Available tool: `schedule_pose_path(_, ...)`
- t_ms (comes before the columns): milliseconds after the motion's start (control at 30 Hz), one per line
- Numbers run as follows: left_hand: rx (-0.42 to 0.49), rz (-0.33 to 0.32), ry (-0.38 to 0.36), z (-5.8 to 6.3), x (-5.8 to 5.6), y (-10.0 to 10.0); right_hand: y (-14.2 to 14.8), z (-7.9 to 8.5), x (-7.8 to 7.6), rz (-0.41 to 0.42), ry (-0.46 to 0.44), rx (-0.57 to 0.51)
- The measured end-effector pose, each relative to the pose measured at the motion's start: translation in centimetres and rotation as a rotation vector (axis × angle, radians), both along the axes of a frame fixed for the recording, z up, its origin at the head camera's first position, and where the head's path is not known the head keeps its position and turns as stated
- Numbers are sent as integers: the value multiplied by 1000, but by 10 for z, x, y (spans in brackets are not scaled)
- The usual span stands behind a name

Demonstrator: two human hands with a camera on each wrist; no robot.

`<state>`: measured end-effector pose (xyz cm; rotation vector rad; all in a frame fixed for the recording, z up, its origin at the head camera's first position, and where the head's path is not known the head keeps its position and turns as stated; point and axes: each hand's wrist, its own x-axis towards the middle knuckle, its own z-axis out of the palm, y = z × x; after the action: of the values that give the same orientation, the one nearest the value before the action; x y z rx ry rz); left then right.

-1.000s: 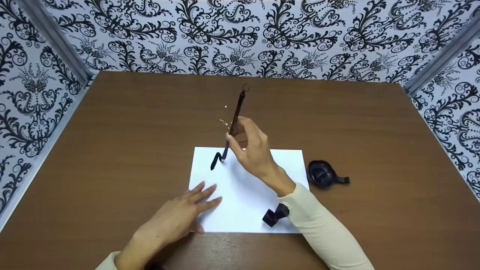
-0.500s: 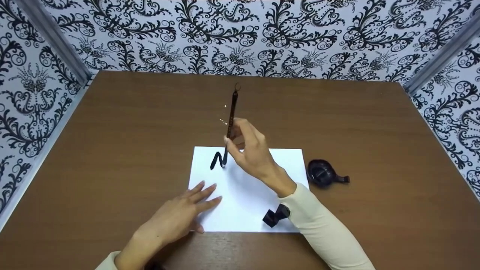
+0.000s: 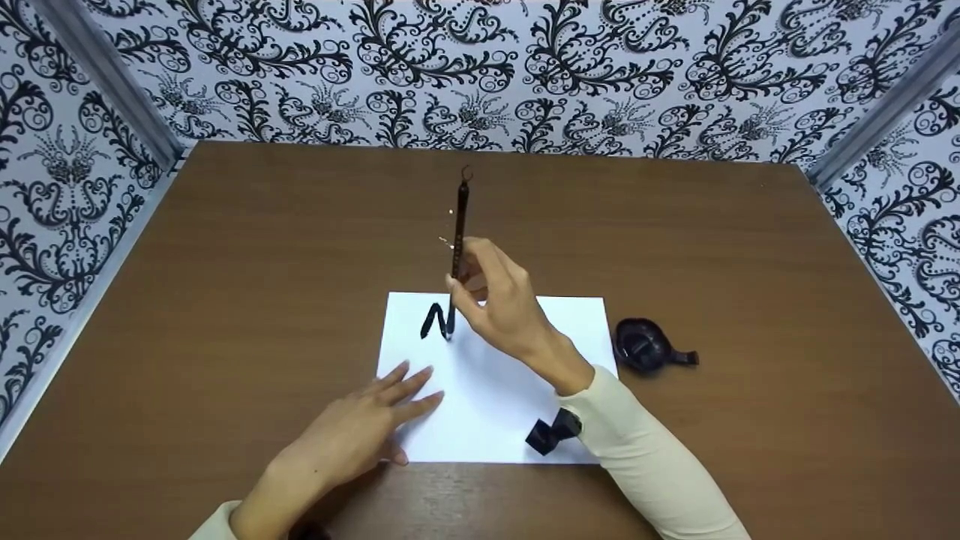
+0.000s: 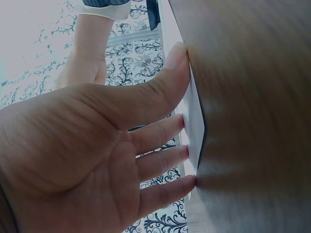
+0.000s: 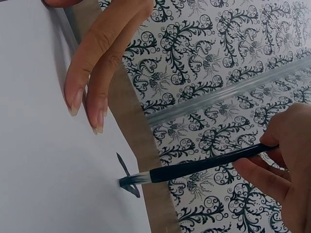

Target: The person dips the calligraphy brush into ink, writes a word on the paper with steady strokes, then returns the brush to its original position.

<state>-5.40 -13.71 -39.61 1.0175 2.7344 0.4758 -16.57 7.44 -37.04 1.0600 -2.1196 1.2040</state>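
Pinched in my right hand [image 3: 499, 300] is a dark-handled paintbrush [image 5: 199, 167] with a hanging loop at its top end. It stands nearly upright in the head view, its bristles, inked black at the tip, on a white sheet of paper [image 3: 495, 405]. Beside the tip runs a thick black zigzag stroke [image 3: 431, 319] near the sheet's upper left. My left hand [image 3: 352, 431] rests with spread, straight fingers on the lower left of the paper; in the left wrist view its fingertips [image 4: 187, 151] touch the sheet.
Right of the paper sits a small black dish with a short handle [image 3: 643, 347]. A black wrist camera [image 3: 553, 431] hangs at the right sleeve [image 3: 645, 450]. Small light marks lie on the brown table [image 3: 262, 262] beyond the sheet. Patterned walls [image 3: 480, 75] enclose its back and sides.
The paintbrush tip has moved slightly down the paper, lengthening the second leg of the black stroke. The handle has swung left to nearly upright. My left hand has stayed still.
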Motion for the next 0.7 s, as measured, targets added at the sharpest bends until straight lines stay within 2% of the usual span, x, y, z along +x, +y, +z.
schedule_pose_path(300,-5,10,-13,0,-1,0,1,-1,-5,-5,9,-43)
schedule_pose_path(700,-1,-3,12,-1,0,-1,3,-3,-10,-20,29,-79)
